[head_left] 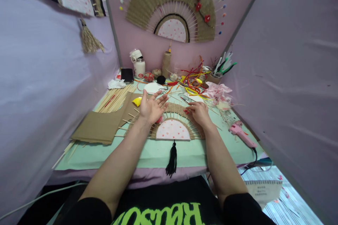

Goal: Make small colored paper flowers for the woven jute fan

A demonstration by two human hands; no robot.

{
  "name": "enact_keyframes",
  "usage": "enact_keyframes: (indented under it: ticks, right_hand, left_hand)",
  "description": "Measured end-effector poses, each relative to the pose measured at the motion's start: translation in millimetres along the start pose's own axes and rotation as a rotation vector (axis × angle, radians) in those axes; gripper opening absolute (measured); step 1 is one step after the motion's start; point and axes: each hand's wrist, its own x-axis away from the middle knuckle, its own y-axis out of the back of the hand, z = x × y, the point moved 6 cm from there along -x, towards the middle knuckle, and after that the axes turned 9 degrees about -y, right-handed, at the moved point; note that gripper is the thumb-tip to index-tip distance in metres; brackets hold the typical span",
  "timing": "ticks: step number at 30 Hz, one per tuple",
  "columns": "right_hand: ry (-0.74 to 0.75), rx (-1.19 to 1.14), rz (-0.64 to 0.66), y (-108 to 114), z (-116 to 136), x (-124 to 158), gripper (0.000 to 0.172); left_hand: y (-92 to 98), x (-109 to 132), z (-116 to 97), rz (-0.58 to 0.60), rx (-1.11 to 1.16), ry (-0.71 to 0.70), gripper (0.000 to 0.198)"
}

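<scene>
A half-round woven fan (173,126) lies on the mint table mat (148,154), with thin sticks radiating from a pink dotted centre and a black tassel (172,158) hanging from its base. My left hand (153,107) hovers over the fan's left side, palm up and fingers spread, holding nothing. My right hand (198,112) rests on the fan's right side with fingers curled down onto the weave; something small and red shows at the fingertips, but I cannot make it out.
A pink glue gun (241,134) lies at the right with its cord over the edge. Brown paper (101,126) and bamboo sticks (116,100) lie left. Coloured cords (192,81), twine spool (166,64), white jar (139,66) and tool cup (215,76) crowd the back.
</scene>
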Motion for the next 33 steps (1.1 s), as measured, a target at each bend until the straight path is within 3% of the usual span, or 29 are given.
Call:
enact_keyframes:
  ticks: [16,21,28,33]
  right_hand:
    - [0.09,0.028,-0.031,-8.5,1.2,4.8,0.015]
    - [0.087,0.038,-0.005,-10.0,3.4,4.6,0.017]
    - [0.034,0.006,-0.026,-1.6,0.1,3.6,0.033]
    - [0.046,-0.001,-0.011,-3.4,-0.4,4.3,0.032]
  left_hand:
    - [-0.5,-0.1,0.7,0.001,-0.022,0.004,0.059]
    - [-0.2,0.2,0.8,-0.002,-0.048,-0.006,0.06]
    - [0.1,-0.5,0.6,0.006,-0.056,-0.009,0.059]
    - [-0.1,-0.6,0.8,0.018,-0.062,-0.009,0.059]
